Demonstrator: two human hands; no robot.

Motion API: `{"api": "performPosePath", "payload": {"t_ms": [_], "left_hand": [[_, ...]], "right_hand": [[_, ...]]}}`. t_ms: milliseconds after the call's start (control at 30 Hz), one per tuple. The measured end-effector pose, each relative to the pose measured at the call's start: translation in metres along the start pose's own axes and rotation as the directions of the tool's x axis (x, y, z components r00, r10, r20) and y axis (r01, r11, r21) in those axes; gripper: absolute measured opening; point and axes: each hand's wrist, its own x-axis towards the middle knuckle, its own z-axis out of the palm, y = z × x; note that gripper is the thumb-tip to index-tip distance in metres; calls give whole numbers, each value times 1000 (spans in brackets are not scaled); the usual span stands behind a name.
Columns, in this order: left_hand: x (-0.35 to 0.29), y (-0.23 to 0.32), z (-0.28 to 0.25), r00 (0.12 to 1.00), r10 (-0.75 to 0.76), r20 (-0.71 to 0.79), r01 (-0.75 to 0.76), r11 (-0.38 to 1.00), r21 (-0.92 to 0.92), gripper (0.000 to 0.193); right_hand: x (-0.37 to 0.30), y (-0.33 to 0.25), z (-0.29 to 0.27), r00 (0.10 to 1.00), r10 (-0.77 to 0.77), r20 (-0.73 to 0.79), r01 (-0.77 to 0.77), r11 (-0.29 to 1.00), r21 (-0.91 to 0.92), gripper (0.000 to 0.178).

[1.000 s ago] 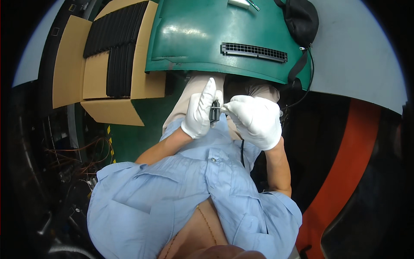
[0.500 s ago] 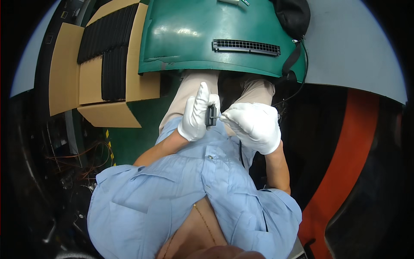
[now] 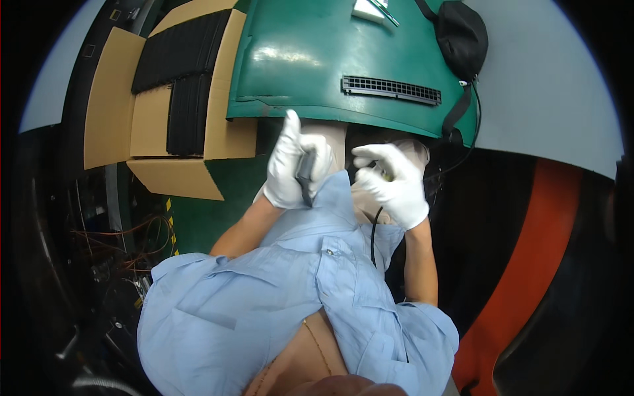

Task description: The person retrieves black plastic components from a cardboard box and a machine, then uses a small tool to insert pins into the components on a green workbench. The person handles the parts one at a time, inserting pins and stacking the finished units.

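Observation:
My left hand [image 3: 294, 165], in a white glove, has its fingers wrapped round a dark, narrow plastic piece [image 3: 306, 173]; the thumb points up. Most of that piece is hidden by the fingers. To its right, above my lap, my right hand [image 3: 394, 181], also gloved in white, is curled with index finger and thumb apart. A small yellowish bit of something [image 3: 387, 176] shows inside its grip, too covered to name. The two hands do not touch.
A long black grid-patterned plastic part [image 3: 391, 90] lies on the green mat [image 3: 290, 72] ahead. Beyond it are a white block [image 3: 368, 10] and a green pen-like tool [image 3: 385, 12]. A black pouch [image 3: 462, 41] sits at right. An open carton [image 3: 228, 135] of black parts stands left. A black cable [image 3: 374, 237] hangs near my right wrist.
My right hand has drawn away from the dark piece, and the thin metal tip that was against it no longer shows. My left hand has turned the piece and moved slightly left.

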Motion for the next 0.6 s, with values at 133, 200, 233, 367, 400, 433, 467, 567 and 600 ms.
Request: {"api": "performPosePath", "payload": {"t_ms": [133, 200, 233, 367, 400, 433, 467, 567, 600], "left_hand": [[26, 27, -17, 976, 129, 177, -11, 837, -547, 72], [35, 29, -21, 990, 131, 59, -81, 849, -523, 74], [37, 26, -22, 993, 97, -72, -119, 896, -428, 77], [30, -2, -27, 913, 45, -405, -4, 995, 100, 59], [30, -17, -38, 902, 61, -427, 75, 952, 295, 48], [35, -25, -47, 900, 93, -426, 66, 936, 345, 30], [43, -29, -56, 900, 85, -428, 67, 942, 328, 28], [93, -16, -89, 871, 121, -477, 133, 875, 466, 35], [114, -13, -105, 866, 203, -458, 117, 808, 578, 37]], "right_hand": [[8, 10, 18, 779, 425, 461, -439, 895, -84, 52], [9, 23, 34, 765, 415, 492, -491, 871, 29, 41], [12, 24, 39, 792, 413, 449, -478, 878, 36, 38], [38, 19, 53, 923, 334, 189, -331, 942, -51, 37], [47, 15, 53, 949, 295, 108, -279, 950, -141, 39], [54, 14, 51, 950, 291, 111, -251, 927, -279, 42], [58, 20, 52, 976, 210, 60, -190, 952, -241, 41], [70, 43, 44, 995, 25, -93, -52, 956, -289, 35], [75, 41, 36, 992, -11, -123, -27, 952, -306, 34]]}}
